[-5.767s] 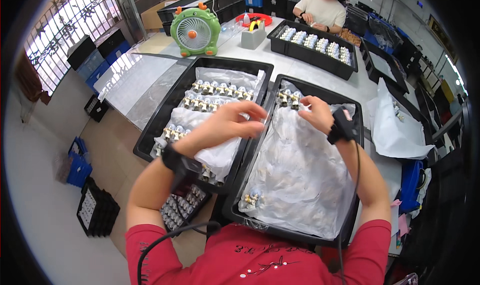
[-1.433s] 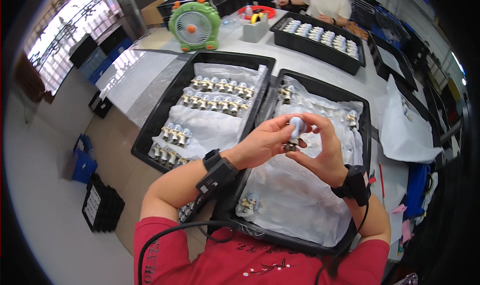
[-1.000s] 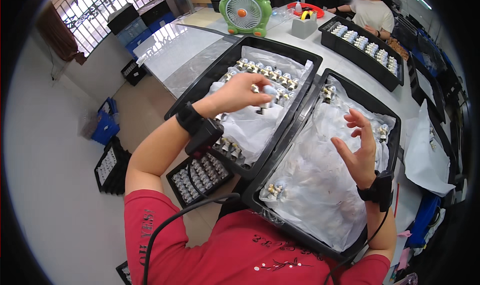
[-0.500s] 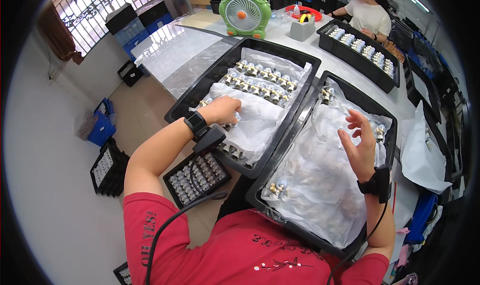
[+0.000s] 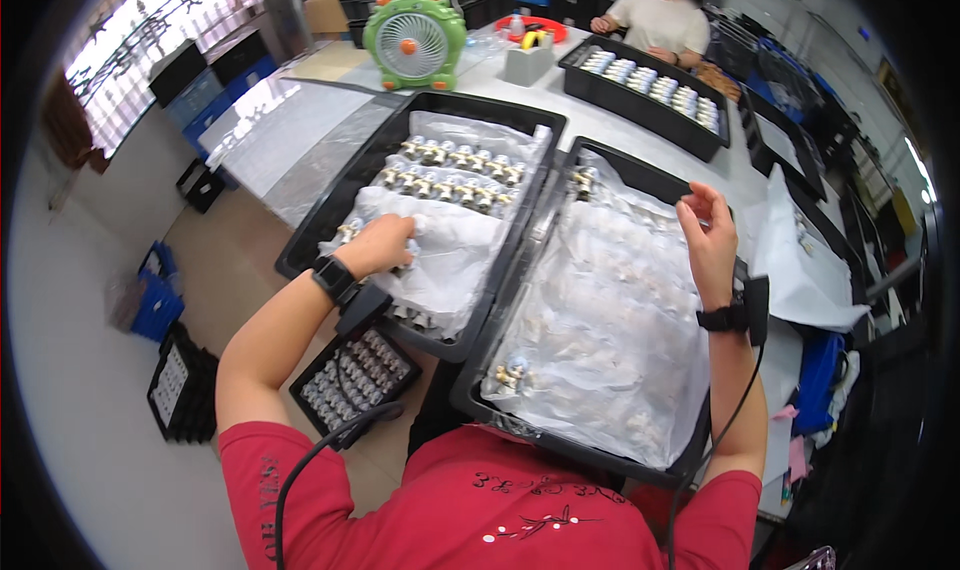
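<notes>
My left hand reaches into the left black tray, its fingers closed on a small figurine that they mostly hide. Rows of small white-and-gold figurines stand in the tray's far half. White lining paper lies in front of them, and more figurines show at the near end. My right hand is raised by the right edge of the second black tray, fingers loosely bent and apart, with nothing in them. White sheeting covers most of that tray. One figurine lies near its front left corner.
A green fan and a tape dispenser stand behind the trays. Another black tray of figurines sits near a seated person. A smaller filled tray is below the table. Cables hang from both my wrists.
The view has swung, so the trays and table appear farther left. My left hand stays low in the left tray. My right hand now sits nearer the right tray's right edge.
</notes>
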Demonstrator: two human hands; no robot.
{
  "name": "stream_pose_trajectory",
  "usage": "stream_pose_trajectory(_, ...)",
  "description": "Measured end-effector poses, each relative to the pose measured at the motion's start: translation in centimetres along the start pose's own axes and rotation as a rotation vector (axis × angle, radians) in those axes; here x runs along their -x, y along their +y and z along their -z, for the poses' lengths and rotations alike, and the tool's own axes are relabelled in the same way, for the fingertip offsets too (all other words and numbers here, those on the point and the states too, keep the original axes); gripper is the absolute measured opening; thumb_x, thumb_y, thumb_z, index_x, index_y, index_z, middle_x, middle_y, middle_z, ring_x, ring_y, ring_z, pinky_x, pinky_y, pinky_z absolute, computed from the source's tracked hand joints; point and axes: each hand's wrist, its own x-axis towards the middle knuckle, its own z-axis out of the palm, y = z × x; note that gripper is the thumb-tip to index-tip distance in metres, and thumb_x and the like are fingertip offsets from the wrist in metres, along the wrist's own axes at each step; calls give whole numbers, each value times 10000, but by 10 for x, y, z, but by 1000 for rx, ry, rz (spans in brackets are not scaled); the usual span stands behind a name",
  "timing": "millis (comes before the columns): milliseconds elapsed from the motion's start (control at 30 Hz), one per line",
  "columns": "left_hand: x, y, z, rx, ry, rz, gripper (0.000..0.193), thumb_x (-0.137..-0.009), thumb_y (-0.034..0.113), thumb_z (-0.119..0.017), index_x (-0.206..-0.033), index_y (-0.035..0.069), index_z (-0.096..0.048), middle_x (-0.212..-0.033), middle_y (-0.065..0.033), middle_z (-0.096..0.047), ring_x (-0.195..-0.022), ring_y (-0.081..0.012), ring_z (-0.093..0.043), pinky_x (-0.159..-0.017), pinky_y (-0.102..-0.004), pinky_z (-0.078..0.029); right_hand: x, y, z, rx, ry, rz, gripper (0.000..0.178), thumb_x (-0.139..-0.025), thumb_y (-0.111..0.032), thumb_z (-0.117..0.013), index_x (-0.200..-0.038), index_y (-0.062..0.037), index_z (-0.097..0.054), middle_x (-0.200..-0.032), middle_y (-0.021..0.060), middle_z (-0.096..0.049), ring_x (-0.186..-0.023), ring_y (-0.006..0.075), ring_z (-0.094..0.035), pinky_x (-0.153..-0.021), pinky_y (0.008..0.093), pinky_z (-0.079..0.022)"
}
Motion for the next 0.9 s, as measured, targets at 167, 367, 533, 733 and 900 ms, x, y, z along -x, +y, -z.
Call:
stream_pose_trajectory(167, 10, 11, 18, -26, -38, 1, 397, -678, 194, -753, -1008, 15, -623, -979, -203, -639, -964, -363, -600, -847, -427, -473, -23, 42, 31, 95, -169, -134, 262, -810, -155, -649, -1026, -7, -631, -856, 59, -656, -766, 139, -608, -702, 269, -490)
stream_pose_trajectory(367, 7, 35, 33, -2, 12, -100, 350, -761, 214, -700, -1043, 22, -620, -886, -168, -651, -866, -338, -617, -767, -415, -477, -18, 75, 54, 490, -598, -92, 273, -740, -193, -670, -918, 11, -637, -802, 138, -655, -757, 247, -644, -713, 319, -505)
stream_pose_trajectory(533, 10, 84, 57, 128, 86, -181, 253, -815, 165, -664, -1031, 38, -629, -806, -122, -651, -759, -283, -625, -690, -365, -488, -25, 78, 43, 589, -758, -72, 247, -730, -172, -644, -903, 6, -646, -821, 160, -667, -786, 295, -652, -717, 358, -505)
stream_pose_trajectory(733, -2, 172, 72, 691, 72, -476, 210, -853, 132, -648, -1026, 13, -633, -798, -78, -658, -728, -129, -616, -670, -260, -491, -60, 101, 46, 730, -507, -48, 219, -707, -42, -625, -924, -20, -640, -897, 183, -662, -875, 337, -635, -776, 386, -499)
stream_pose_trajectory(900, -20, 203, 42, 926, -56, -549, 188, -889, 129, -627, -1026, 1, -635, -806, -45, -656, -751, -90, -599, -688, -246, -483, -62, 115, 24, 957, -609, -82, 236, -688, -96, -662, -915, -34, -634, -922, 195, -654, -897, 331, -636, -765, 380, -511)
